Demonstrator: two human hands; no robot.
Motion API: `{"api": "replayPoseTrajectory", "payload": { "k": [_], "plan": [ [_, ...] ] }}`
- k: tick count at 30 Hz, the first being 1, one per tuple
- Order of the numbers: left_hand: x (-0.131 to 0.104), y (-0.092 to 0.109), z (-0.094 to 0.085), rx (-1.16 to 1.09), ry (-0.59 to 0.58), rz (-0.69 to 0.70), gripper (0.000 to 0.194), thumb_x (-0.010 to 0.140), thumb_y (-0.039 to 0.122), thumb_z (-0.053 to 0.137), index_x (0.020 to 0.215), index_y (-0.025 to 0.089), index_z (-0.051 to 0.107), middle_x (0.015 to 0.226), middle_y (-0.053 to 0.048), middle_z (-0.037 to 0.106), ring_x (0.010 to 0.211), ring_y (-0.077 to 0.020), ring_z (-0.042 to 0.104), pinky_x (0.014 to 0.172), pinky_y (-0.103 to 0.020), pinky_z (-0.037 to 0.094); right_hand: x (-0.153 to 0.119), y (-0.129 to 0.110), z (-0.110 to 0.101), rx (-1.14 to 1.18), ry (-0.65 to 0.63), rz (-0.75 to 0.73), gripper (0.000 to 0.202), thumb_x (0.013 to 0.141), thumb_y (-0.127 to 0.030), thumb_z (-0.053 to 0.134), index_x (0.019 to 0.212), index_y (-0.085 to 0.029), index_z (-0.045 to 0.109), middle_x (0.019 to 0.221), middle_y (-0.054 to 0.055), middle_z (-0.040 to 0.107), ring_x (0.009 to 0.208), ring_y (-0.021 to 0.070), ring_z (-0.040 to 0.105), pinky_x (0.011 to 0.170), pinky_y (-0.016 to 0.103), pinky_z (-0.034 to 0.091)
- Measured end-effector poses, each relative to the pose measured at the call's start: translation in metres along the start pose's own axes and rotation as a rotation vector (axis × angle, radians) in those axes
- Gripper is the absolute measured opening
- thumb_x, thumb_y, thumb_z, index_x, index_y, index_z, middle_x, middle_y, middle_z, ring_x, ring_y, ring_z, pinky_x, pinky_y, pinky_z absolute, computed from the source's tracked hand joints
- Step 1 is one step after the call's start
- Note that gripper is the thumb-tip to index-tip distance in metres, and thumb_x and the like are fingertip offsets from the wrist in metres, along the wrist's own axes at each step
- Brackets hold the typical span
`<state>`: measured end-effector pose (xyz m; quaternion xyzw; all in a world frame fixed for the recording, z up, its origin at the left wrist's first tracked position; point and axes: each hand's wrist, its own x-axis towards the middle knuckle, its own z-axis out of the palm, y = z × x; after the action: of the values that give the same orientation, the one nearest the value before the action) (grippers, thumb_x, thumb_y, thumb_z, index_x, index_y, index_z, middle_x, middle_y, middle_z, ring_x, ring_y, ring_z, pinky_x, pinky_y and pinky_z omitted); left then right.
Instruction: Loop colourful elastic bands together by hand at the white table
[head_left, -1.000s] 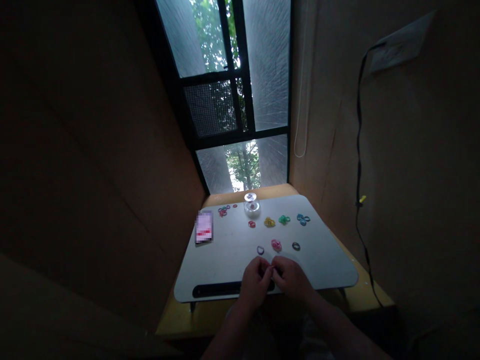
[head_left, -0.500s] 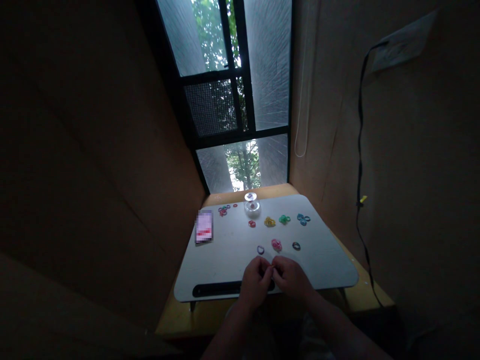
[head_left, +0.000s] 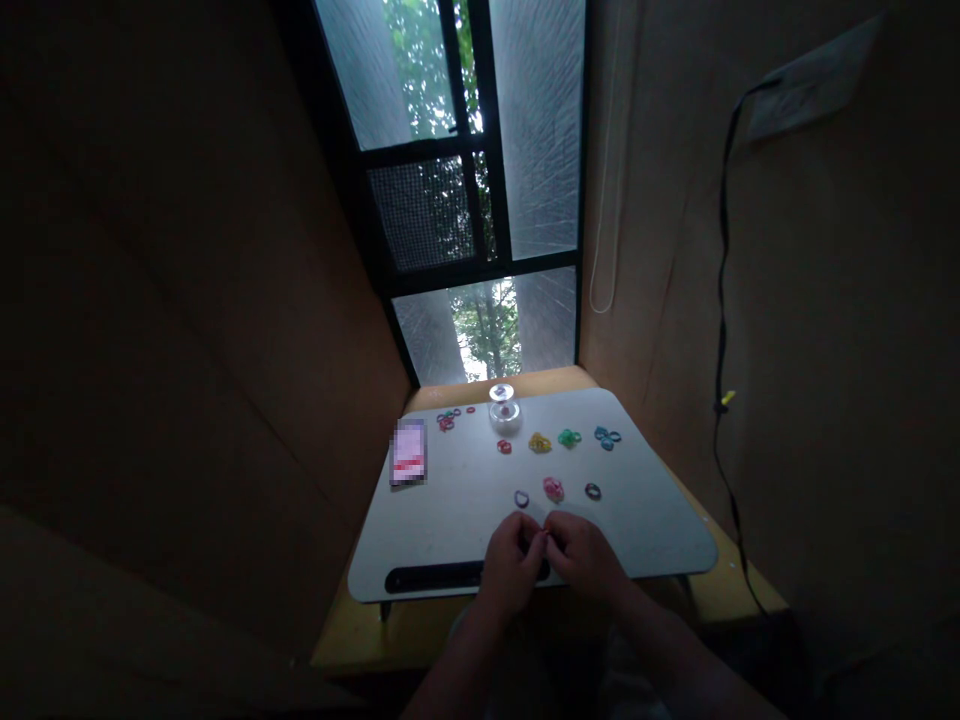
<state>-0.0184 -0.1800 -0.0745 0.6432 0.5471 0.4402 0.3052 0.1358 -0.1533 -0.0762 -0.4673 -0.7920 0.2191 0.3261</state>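
Observation:
My left hand (head_left: 510,567) and my right hand (head_left: 586,556) meet over the near edge of the white folding table (head_left: 450,520). Their fingers are closed, tip to tip, in a pinch. A sliver of a small reddish thing (head_left: 546,533) shows between the fingertips; most of it is hidden. Just beyond the hands lie a purple hair tie (head_left: 521,498), a cluster of pink hair ties (head_left: 553,489) and a dark hair tie (head_left: 593,492). Farther back are red (head_left: 504,447), yellow (head_left: 539,443), green (head_left: 568,438) and blue hair ties (head_left: 607,438) in separate groups.
A clear round container (head_left: 504,412) stands at the back. Mixed hair ties (head_left: 448,420) lie at the back left, near a blurred pink card or phone (head_left: 409,453). A black slot (head_left: 431,579) runs along the near edge. Behind the table is a window (head_left: 487,330); a black cable (head_left: 721,300) hangs right.
Almost nothing differs. Both hands keep the same pinch in the same place, and the hair ties on the table have not moved.

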Motion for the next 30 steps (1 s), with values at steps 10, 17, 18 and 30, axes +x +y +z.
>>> {"api": "replayPoseTrajectory", "payload": {
  "k": [10,17,18,30],
  "plan": [
    [-0.0013,-0.0004,-0.0002,0.018,-0.001,-0.001,0.012,0.088,0.027,0.057,0.08,0.019,0.057,0.073,0.001,0.057,0.069,-0.0149,0.052,0.064,-0.026,0.038,-0.0001,0.0006,0.0008,-0.011,0.003,-0.012,0.013,0.082,-0.021,0.051,0.069,-0.02,0.051,0.065,-0.002,0.055,0.061,0.0136,0.048,0.059,0.025,0.027],
    [-0.002,-0.0016,0.0008,0.025,0.004,-0.003,0.01,0.087,0.026,0.058,0.08,0.019,0.057,0.073,0.001,0.057,0.069,-0.0151,0.053,0.064,-0.026,0.038,0.0006,0.0007,0.0005,-0.003,-0.005,-0.004,0.014,0.082,-0.022,0.051,0.068,-0.02,0.05,0.066,-0.001,0.056,0.063,0.0143,0.049,0.059,0.025,0.028],
    [-0.0021,-0.0015,0.0009,0.026,0.004,-0.003,0.01,0.087,0.026,0.058,0.079,0.019,0.057,0.073,0.001,0.057,0.069,-0.0151,0.052,0.064,-0.026,0.038,0.0006,0.0005,0.0003,-0.004,-0.006,-0.005,0.014,0.082,-0.022,0.051,0.068,-0.02,0.05,0.066,-0.001,0.056,0.063,0.0143,0.049,0.06,0.025,0.028],
    [-0.0013,0.0011,-0.0001,0.025,0.003,0.005,0.013,0.088,0.028,0.057,0.079,0.02,0.056,0.074,0.001,0.058,0.07,-0.0154,0.053,0.065,-0.027,0.038,-0.0005,0.0,0.0001,-0.016,-0.002,-0.017,0.014,0.082,-0.022,0.05,0.068,-0.02,0.05,0.067,-0.001,0.056,0.064,0.0145,0.05,0.06,0.026,0.029]
  ]
}}
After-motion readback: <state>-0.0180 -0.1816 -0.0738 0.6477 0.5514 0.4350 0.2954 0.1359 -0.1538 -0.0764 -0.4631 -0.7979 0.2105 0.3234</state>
